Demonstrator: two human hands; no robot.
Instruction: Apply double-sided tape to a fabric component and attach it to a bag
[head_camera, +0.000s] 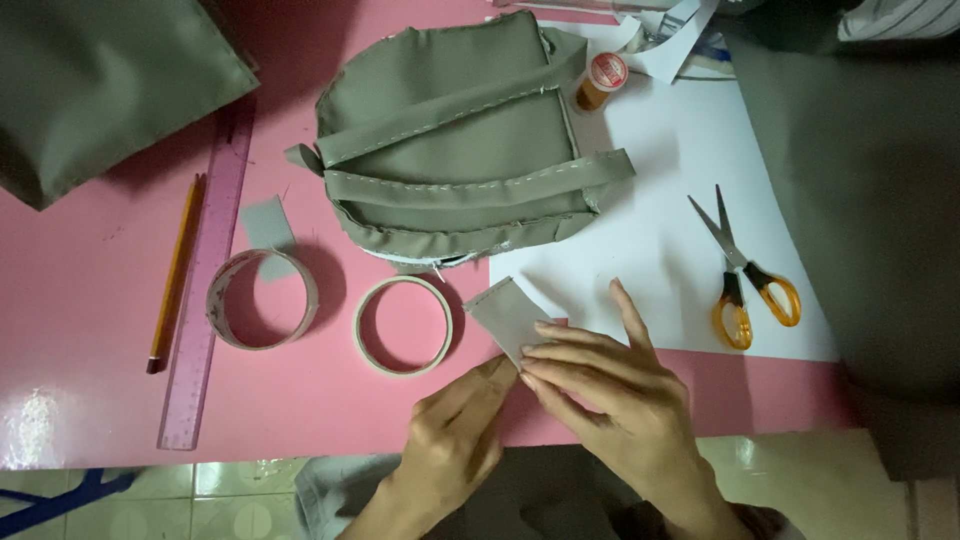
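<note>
Head camera, looking straight down on a pink worktable (100, 330): a person's two bare hands press a small piece of olive fabric (505, 312) flat at the near edge, where it half overlaps a white paper sheet (660, 180). The left hand (455, 435) pinches the fabric's lower corner between thumb and curled fingers, apparently to keep it from sliding, while the right hand (610, 385) lies over it with fingers long, close together and nearly flat, pinning rather than gripping. Just beyond the hands, a half-sewn olive bag (450, 140) rests on its front with two stitched straps across it. Two tape rolls stand beside each other near the fabric: a clear tape roll (262, 300) with a grey scrap behind it, and a cream masking tape roll (404, 325). Orange-handled scissors (745, 275) lie shut on the paper, within the right hand's reach. A violet ruler (205, 290) and a pencil (175, 275) sit parallel at the left, well apart from the work, and a thread spool (600, 80) touches the bag's far corner.
</note>
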